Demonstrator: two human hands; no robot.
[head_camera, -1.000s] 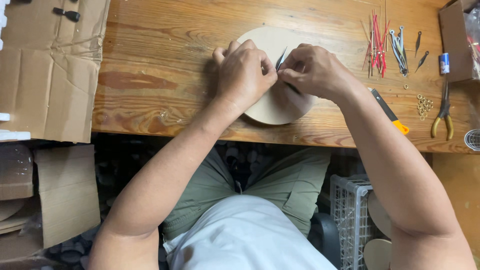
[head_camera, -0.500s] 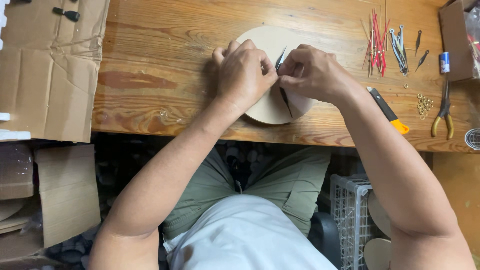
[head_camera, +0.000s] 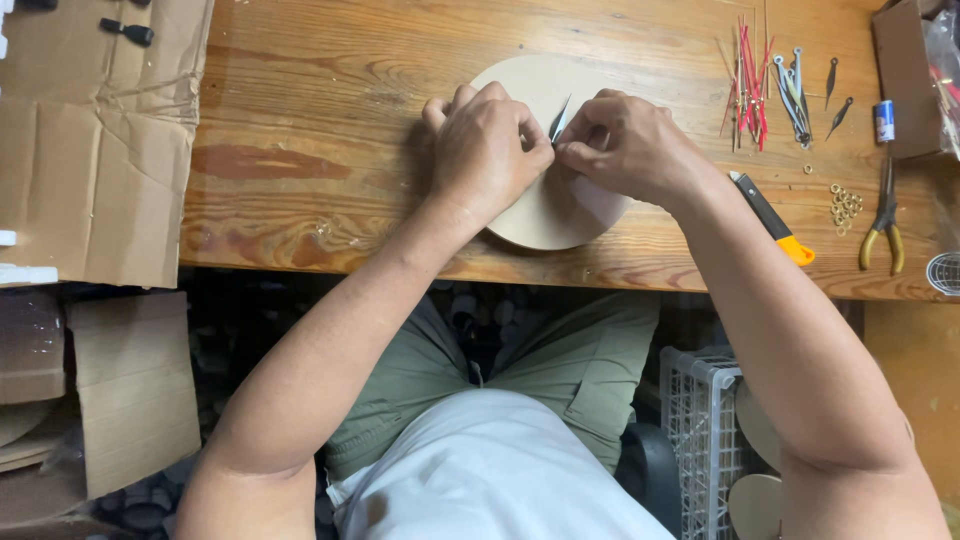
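Note:
A round tan wooden disc (head_camera: 548, 215) lies on the wooden table (head_camera: 320, 110), near its front edge. My left hand (head_camera: 482, 150) rests on the disc with fingers curled, pinching a thin dark pointed metal piece (head_camera: 559, 119) at the disc's middle. My right hand (head_camera: 628, 145) meets it from the right, its fingertips closed on the same small piece. What lies under the fingers is hidden.
Right of the disc lie red and metal thin rods (head_camera: 752, 85), a utility knife with an orange end (head_camera: 772, 218), small brass rings (head_camera: 846, 203) and yellow-handled pliers (head_camera: 884, 225). Flattened cardboard (head_camera: 95, 150) covers the left. A white crate (head_camera: 700, 430) stands below.
Both hands stay on the disc; the right hand's fingers have shifted slightly around the small metal piece. Nothing else moved.

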